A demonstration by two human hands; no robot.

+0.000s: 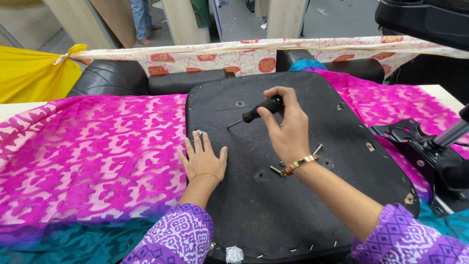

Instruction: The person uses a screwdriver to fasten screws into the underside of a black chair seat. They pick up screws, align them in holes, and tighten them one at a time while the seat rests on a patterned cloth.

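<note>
Counter (447, 95) under patterned cloth

Draped almost wholly with pink-and-white fabric (93, 156), teal along the near edge. Resting on the fabric: black upturned chair seat (273, 205) at centre, black metal chair bracket (420, 146) just to its right.

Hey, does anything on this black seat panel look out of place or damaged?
Yes. Loose bolts lie unfastened on the black seat base beside the right hand, which holds a screwdriver. The detached metal bracket sits off to the right.
</note>
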